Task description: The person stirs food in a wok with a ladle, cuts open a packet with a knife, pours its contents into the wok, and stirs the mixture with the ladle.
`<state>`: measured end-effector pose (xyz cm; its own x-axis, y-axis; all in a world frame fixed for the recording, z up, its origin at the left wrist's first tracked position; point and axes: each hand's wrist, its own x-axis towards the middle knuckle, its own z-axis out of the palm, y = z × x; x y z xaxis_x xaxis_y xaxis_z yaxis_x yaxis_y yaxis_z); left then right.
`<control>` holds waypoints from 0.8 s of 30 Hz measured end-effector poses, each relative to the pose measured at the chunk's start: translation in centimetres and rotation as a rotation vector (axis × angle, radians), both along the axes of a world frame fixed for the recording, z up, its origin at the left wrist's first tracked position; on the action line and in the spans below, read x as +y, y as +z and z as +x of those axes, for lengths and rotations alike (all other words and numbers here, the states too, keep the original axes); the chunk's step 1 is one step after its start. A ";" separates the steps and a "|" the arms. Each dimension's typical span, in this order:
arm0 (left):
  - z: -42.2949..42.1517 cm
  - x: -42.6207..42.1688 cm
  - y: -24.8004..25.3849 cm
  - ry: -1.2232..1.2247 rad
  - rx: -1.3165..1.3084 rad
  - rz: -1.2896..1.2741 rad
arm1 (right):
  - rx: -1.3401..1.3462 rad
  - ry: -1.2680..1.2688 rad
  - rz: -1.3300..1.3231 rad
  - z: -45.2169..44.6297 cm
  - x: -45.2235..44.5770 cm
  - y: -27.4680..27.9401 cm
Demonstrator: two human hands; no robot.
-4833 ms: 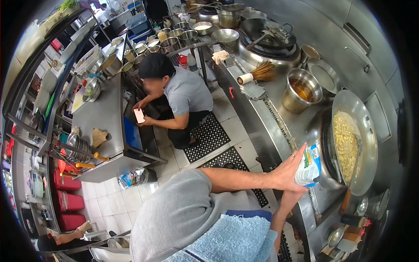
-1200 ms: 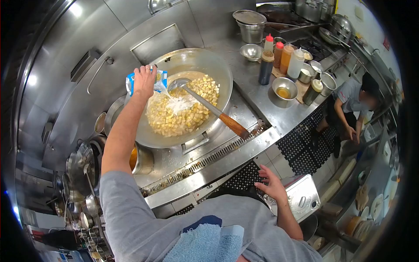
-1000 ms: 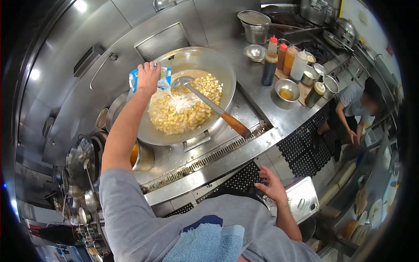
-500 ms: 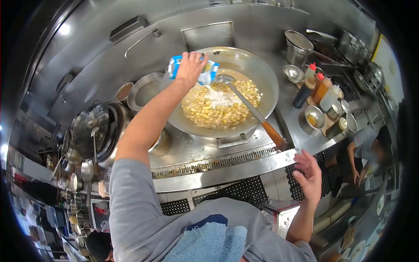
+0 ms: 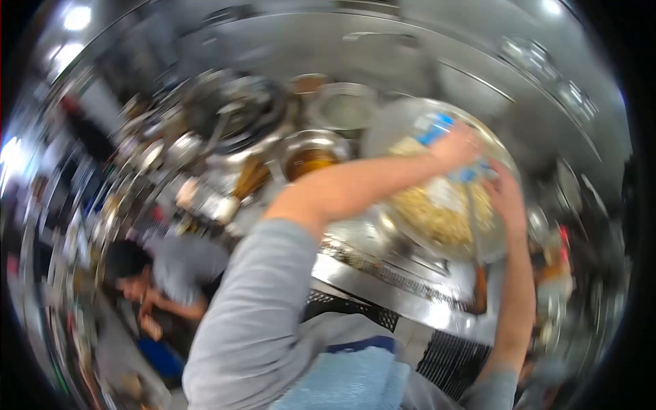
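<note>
The left hand (image 5: 459, 145) had its grip closed around a crinkled blue-and-white packet (image 5: 437, 128) above the round, smooth metal wok (image 5: 391, 121), while the right hand (image 5: 504, 188) reached the packet's lower end, blurred so that one could not tell whether its fingers pinched it. Below lay pale yellow, chunky food (image 5: 437, 222) with a soft white patch (image 5: 444, 195) on it, crossed by the metal shaft of a wooden-handled ladle (image 5: 480, 290). A cylindrical steel pot (image 5: 316, 137) of amber liquid stood left of the wok.
</note>
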<state>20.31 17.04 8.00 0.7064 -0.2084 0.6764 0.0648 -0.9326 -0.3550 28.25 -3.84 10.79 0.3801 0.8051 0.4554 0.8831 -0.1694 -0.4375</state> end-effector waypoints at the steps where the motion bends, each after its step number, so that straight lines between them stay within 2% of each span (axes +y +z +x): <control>1: 1.6 0.5 -1.6 -0.053 -0.102 0.045 | -0.059 0.055 -0.004 2.6 1.5 -1.8; 2: 1.2 -0.5 -0.4 0.041 0.081 0.016 | -0.023 0.006 -0.093 4.2 2.7 -2.5; 3: 1.6 -1.2 0.0 0.059 0.195 -0.112 | 0.095 0.076 -0.105 6.6 4.0 -3.8; 4: 2.2 -0.6 -1.4 0.056 0.032 0.060 | 0.265 0.038 -0.201 7.1 4.8 -3.6; 5: 0.7 -0.7 -1.1 0.162 -0.035 0.242 | 0.266 0.095 -0.237 8.2 5.5 -4.0; 6: 0.3 -0.7 -1.0 0.200 0.018 0.268 | 0.195 0.095 -0.300 7.7 5.6 -3.2; 9: -1.0 -0.9 -0.8 0.294 0.115 0.363 | 0.281 0.250 -0.251 9.8 7.2 -5.4; 11: -3.2 -1.0 0.3 0.336 0.120 0.421 | 0.309 0.265 -0.219 10.7 7.7 -6.5; 13: -6.9 -1.8 2.6 0.357 0.088 0.457 | 0.369 0.285 -0.201 11.6 8.3 -7.7; 16: -8.2 -1.2 3.7 0.365 -0.160 0.459 | 0.479 0.279 -0.159 13.5 8.5 -8.9; 19: -9.2 0.5 4.7 0.254 -0.300 0.075 | 0.548 0.251 -0.077 14.1 8.1 -8.9; 22: -8.0 3.8 3.6 -0.035 0.076 -0.706 | 0.554 0.283 -0.075 15.3 8.3 -8.7; 24: -7.0 5.3 1.6 -0.216 -0.050 -0.775 | 0.495 0.295 -0.124 16.0 8.6 -8.8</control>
<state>13.34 22.32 9.64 0.6690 0.2043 0.7147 -0.1468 -0.9062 0.3965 44.20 4.78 2.03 0.2756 0.9449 0.1767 0.5963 -0.0239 -0.8024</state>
